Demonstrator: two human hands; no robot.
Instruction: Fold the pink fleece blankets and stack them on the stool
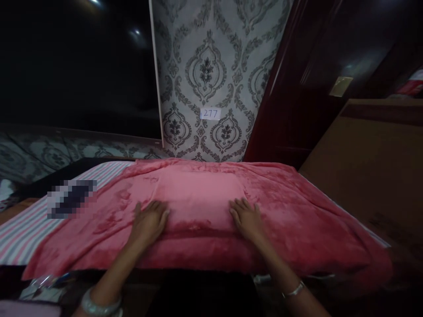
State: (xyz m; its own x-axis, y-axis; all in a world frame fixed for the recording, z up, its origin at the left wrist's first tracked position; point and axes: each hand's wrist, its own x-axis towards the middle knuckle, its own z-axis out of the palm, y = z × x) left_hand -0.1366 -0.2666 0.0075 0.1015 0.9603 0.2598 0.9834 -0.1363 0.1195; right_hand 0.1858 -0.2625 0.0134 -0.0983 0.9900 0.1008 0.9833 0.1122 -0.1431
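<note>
A pink plush blanket lies spread over a raised surface. A smaller folded pink cloth rests on its middle. My left hand lies flat, palm down, at the folded cloth's left edge, fingers spread. My right hand lies flat at its right edge, fingers together and extended. Both hands press on the fabric and grip nothing. A pale bangle sits on my left wrist and a thin bracelet on my right.
A pink-and-white striped sheet shows at the left with a blurred dark item on it. Patterned grey wallpaper with a "277" label stands behind. A dark wooden door and a brown cabinet are at the right.
</note>
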